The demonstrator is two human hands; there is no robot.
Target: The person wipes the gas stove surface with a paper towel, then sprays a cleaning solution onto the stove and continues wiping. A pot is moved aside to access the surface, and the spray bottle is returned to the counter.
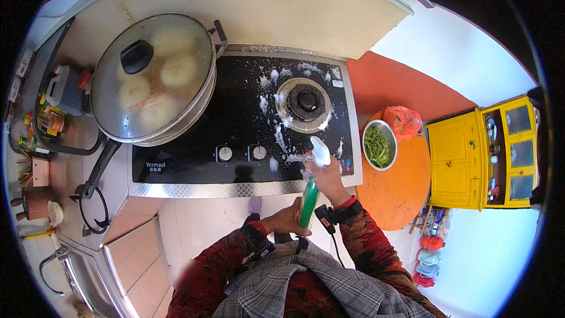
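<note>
My right hand [327,176] grips the neck of a spray bottle [310,201] filled with green liquid, just below its white trigger head [319,150]. Lower down, my left hand [287,218] holds the same bottle near its base. The bottle is tilted over the front edge of a black gas cooktop [238,110]. White foam [279,137] lies in patches and flecks around the right burner [304,102]. Two control knobs [225,153] sit on the cooktop's front part, left of the bottle.
A large pan with a glass lid [170,70] covers the cooktop's left side, pale round food visible inside. Its handle [99,170] reaches over the counter. Right stands an orange round table [397,198] with a metal bowl of cut green vegetables [378,145] and a red plastic bag [402,121].
</note>
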